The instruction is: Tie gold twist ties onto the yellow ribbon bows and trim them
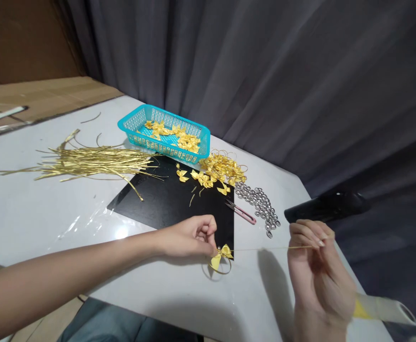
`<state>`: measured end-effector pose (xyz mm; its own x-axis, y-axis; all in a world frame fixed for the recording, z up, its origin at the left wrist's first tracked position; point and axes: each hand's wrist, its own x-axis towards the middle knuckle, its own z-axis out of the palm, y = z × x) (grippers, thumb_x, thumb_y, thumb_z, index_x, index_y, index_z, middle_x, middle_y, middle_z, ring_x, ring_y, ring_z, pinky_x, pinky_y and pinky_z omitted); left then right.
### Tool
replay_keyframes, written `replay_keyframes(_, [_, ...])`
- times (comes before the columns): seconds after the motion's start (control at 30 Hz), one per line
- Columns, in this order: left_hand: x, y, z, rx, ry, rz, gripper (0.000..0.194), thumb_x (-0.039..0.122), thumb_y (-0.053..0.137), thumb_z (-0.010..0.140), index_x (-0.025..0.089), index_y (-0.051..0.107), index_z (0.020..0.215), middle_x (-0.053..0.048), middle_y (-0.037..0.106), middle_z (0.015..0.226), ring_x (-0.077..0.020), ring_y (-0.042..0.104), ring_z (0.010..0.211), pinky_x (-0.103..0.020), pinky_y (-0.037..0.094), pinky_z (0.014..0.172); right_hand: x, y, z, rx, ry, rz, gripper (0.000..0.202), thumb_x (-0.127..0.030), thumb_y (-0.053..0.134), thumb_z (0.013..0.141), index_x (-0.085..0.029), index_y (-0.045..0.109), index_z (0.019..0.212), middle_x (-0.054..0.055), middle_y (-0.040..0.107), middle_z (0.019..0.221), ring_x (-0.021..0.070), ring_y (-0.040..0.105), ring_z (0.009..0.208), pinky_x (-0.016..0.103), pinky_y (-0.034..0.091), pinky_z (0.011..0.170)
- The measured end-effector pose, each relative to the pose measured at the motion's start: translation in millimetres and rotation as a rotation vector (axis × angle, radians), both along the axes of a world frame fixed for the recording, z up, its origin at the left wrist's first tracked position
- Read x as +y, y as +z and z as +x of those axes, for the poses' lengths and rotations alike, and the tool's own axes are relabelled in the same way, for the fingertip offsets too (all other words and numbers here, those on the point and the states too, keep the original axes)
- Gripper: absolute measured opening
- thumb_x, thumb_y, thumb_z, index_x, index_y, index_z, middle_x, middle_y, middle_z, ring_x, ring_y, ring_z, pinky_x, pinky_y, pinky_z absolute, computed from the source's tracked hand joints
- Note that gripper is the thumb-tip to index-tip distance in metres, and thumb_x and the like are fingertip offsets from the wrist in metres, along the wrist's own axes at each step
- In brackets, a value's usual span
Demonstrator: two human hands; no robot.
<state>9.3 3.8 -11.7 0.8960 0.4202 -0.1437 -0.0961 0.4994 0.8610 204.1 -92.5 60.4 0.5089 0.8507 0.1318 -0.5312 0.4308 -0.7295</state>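
Observation:
My left hand (pixel 195 236) is closed in a pinch on a yellow ribbon bow (pixel 220 256) with a small silver bead and a loop of gold cord hanging below it. From the bow a thin gold cord (pixel 261 249) runs taut to the right. Its far end is pinched between the fingers of my right hand (pixel 316 266), raised above the table's right side. Pink-handled thread snips (pixel 241 212) lie beyond my left hand, partly on the black mat (pixel 158 194). Several loose yellow bows (pixel 202 178) rest along the mat's far edge.
A turquoise basket (pixel 168 154) holding yellow bows stands at the back. Gold cords (pixel 97 162) lie bundled at left. Looped gold pieces (pixel 225 166) are heaped by the basket, beside silver beads (pixel 259 204). A black object (pixel 325 206) and a translucent tube (pixel 386 309) are at right.

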Motion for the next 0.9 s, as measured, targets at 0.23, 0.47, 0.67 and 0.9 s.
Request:
replay_keyframes(0.23, [-1,0.8,-1,0.028,0.049,0.054,0.033,0.011,0.072,0.069,0.017,0.04,0.076,0.002,0.063,0.072,-0.0046,0.053,0.059,-0.018,0.041,0.06,-5,-3.9,-1,0.04,0.168,0.067,0.023,-0.01,0.073,0.08,-0.019,0.052,0.075,-0.005,0.046,0.068,0.0027,0.05,0.057,0.003,0.05,0.051])
replay_keyframes(0.47, [-7,16.7,-5,0.066,0.1,0.214,0.029,0.015,0.072,0.073,0.017,0.043,0.078,-0.001,0.065,0.078,-0.0088,0.059,0.07,-0.021,0.045,0.066,4,-11.7,1,-0.269,-0.097,-0.176,0.012,-0.022,0.077,0.078,-0.018,0.065,0.079,-0.001,0.054,0.076,0.0068,0.053,0.066,0.011,0.052,0.059])
replay_keyframes(0.67, [-10,17.9,-6,0.039,0.084,0.162,0.03,0.014,0.073,0.072,0.017,0.044,0.08,0.0,0.063,0.076,-0.0063,0.056,0.065,-0.018,0.042,0.06,1,-18.1,-14,-0.608,-0.185,-0.28,0.006,-0.023,0.073,0.081,-0.022,0.067,0.082,-0.001,0.061,0.082,0.0077,0.058,0.068,0.016,0.051,0.065])
replay_keyframes(0.9, [-10,15.4,-4,0.029,0.049,-0.064,0.032,0.01,0.073,0.068,0.016,0.044,0.079,0.002,0.065,0.069,-0.0058,0.058,0.057,-0.018,0.046,0.058,0,-29.3,-26,-1.209,-0.029,-0.314,0.006,-0.019,0.066,0.086,-0.025,0.065,0.088,-0.001,0.065,0.083,0.0129,0.062,0.079,0.023,0.05,0.074])
